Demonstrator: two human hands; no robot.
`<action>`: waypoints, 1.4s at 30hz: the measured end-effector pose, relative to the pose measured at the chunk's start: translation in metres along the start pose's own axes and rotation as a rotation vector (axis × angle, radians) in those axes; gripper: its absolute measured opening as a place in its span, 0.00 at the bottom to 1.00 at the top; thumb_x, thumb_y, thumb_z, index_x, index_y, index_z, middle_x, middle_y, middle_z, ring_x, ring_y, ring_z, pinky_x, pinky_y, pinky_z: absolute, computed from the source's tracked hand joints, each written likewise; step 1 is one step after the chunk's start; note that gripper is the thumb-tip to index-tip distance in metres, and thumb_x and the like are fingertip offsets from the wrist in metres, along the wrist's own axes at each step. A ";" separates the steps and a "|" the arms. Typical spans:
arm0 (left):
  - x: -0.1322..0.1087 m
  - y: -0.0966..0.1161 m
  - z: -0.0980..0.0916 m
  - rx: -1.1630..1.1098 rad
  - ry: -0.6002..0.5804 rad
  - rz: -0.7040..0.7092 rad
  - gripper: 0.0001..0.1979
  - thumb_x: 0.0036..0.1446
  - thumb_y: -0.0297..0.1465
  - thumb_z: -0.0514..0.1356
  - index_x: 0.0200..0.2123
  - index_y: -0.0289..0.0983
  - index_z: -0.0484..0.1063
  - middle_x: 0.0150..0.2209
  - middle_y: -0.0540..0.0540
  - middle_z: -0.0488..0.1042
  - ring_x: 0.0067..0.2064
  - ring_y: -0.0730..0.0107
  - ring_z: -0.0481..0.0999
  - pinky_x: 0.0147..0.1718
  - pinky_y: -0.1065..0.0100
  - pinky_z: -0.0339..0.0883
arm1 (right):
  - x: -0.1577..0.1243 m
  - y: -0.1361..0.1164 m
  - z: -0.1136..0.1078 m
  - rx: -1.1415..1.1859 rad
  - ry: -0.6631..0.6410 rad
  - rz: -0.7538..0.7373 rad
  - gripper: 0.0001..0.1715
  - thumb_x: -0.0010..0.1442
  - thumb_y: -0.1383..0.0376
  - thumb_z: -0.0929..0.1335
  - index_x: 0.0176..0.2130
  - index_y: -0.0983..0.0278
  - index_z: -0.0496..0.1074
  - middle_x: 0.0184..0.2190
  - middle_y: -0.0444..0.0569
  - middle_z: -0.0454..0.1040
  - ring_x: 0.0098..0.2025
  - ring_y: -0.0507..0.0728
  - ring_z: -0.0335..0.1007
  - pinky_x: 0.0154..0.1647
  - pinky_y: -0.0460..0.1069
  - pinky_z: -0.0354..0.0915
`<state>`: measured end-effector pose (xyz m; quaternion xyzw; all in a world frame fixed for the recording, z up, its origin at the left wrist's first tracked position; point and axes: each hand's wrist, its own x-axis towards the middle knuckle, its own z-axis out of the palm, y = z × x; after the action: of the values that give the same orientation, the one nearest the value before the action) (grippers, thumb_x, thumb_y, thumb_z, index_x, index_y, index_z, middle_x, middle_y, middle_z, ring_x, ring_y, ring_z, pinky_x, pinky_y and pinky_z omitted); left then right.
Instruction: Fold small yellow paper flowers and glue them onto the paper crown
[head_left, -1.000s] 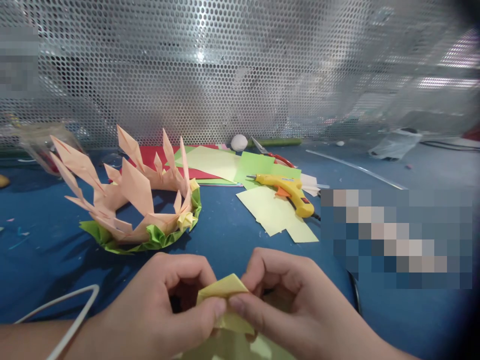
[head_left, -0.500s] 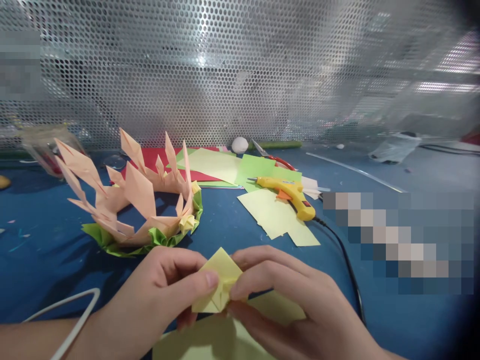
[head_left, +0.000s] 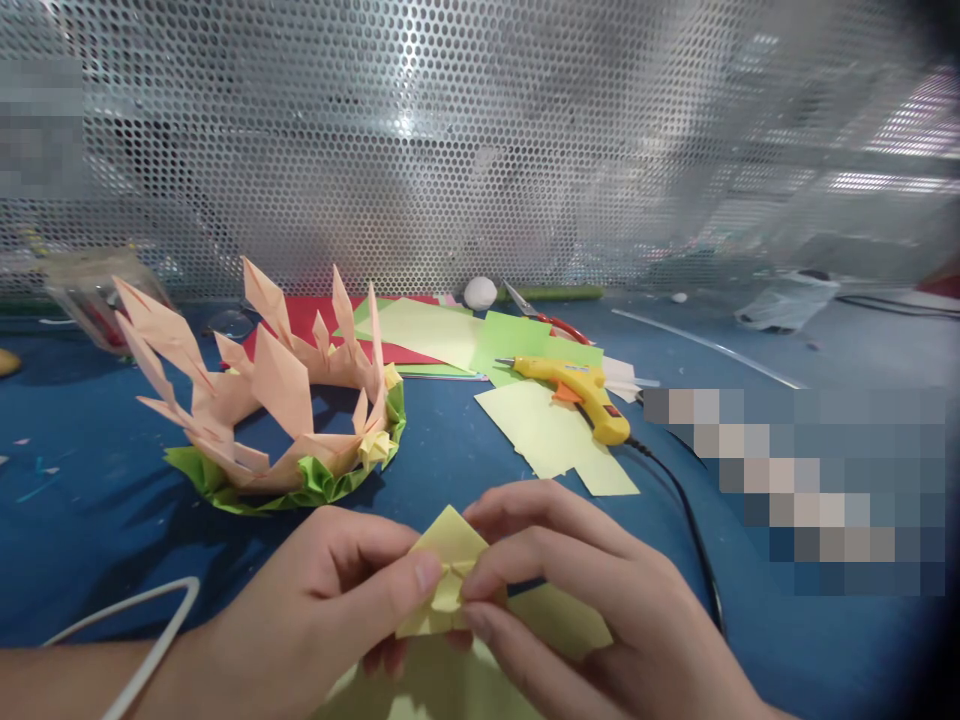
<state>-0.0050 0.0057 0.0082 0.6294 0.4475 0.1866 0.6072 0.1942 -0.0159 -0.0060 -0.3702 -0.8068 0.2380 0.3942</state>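
A small folded piece of yellow origami paper (head_left: pixel 450 540) is held between both hands, one corner pointing away from me. My left hand (head_left: pixel 345 580) pinches its left side, thumb on top and fingers beneath. On the right, my right hand (head_left: pixel 570 590) grips the other edge with thumb and fingertips near a small raised fold in the middle. Under the hands lie flat pale yellow sheets (head_left: pixel 442 690), partly hidden. Beyond my left hand stands a peach paper crown (head_left: pixel 281 385) with pointed petals, green leaves and small yellow folded pieces around its base.
A yellow glue gun (head_left: pixel 577 385) rests on green and yellow paper, its black cord (head_left: pixel 694 540) running toward me. Behind lie red-handled scissors (head_left: pixel 562 326), red sheets (head_left: pixel 300 318) and a white ball (head_left: pixel 480 293). A clear jar (head_left: pixel 97 300) is at left; a perforated metal screen (head_left: pixel 420 150) stands behind.
The raised centre of the yellow paper has been opened out into a small flattened flap. Both hands keep their hold, and the paper has shifted slightly right and toward me.
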 end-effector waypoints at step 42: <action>-0.005 -0.023 0.003 0.234 0.279 0.535 0.27 0.53 0.19 0.64 0.48 0.59 0.73 0.43 0.58 0.76 0.44 0.71 0.76 0.45 0.76 0.69 | 0.009 -0.010 0.013 0.805 0.117 0.684 0.11 0.51 0.62 0.77 0.30 0.62 0.73 0.25 0.39 0.69 0.29 0.48 0.63 0.30 0.41 0.61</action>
<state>-0.0132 -0.0027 -0.0123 0.7586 0.3636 0.3713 0.3930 0.1753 -0.0165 -0.0025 -0.4443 -0.4615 0.6226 0.4495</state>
